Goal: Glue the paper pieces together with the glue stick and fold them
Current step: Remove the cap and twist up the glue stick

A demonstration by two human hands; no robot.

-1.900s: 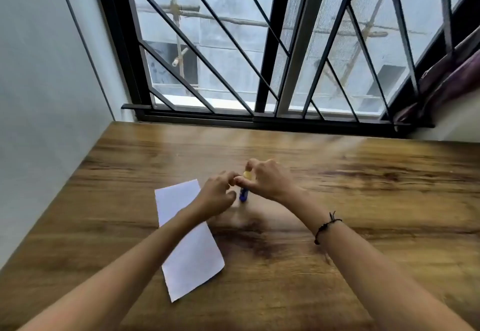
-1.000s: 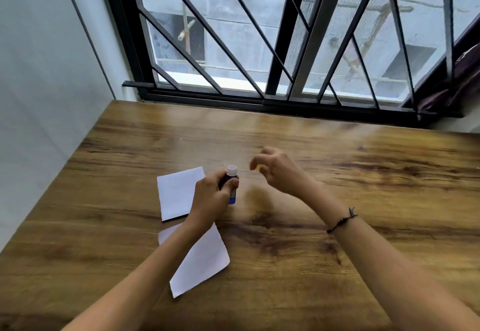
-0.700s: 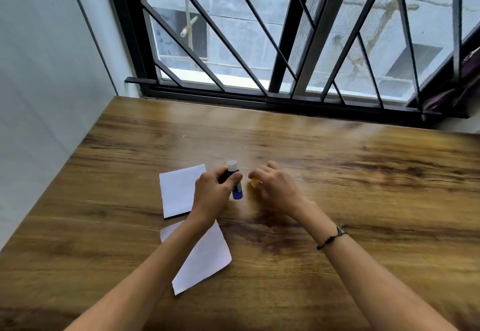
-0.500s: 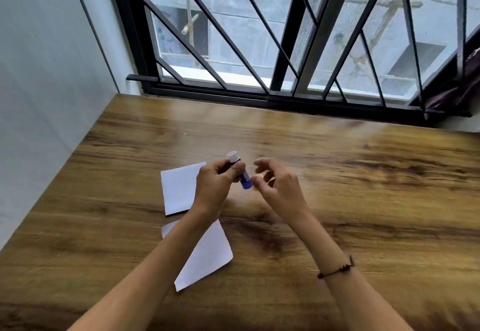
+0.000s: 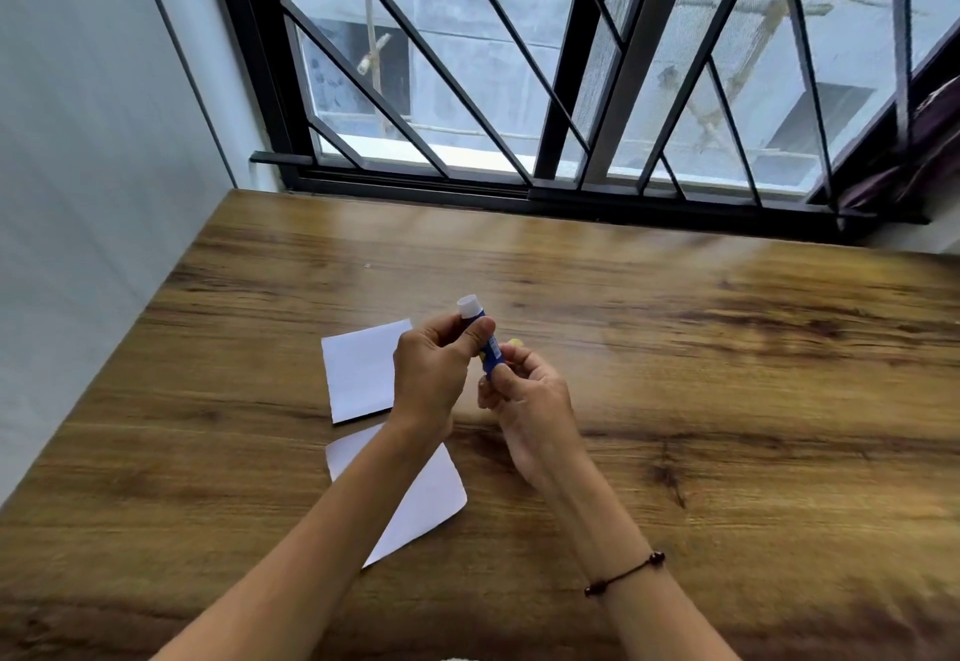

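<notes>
My left hand (image 5: 431, 374) grips the blue glue stick (image 5: 491, 348) around its upper part. Its white tip (image 5: 467, 306) points up and away, uncapped. The thumb and fingers of my right hand (image 5: 530, 400) pinch the stick's lower end. A small yellow cap (image 5: 515, 343) shows just behind my right fingers, on the table. Two white paper pieces lie flat on the wood. One piece (image 5: 358, 369) is left of my left hand. The other piece (image 5: 423, 497) lies nearer to me, partly under my left forearm.
The wooden table (image 5: 727, 400) runs to a grey wall on the left and a black barred window (image 5: 571, 89) at the back. A dark cord bracelet (image 5: 623, 575) sits on my right wrist.
The yellow cap came off the stick and my right hand set it on the table. That hand then came back to the stick's lower end, while my left hand kept the stick raised and tilted.
</notes>
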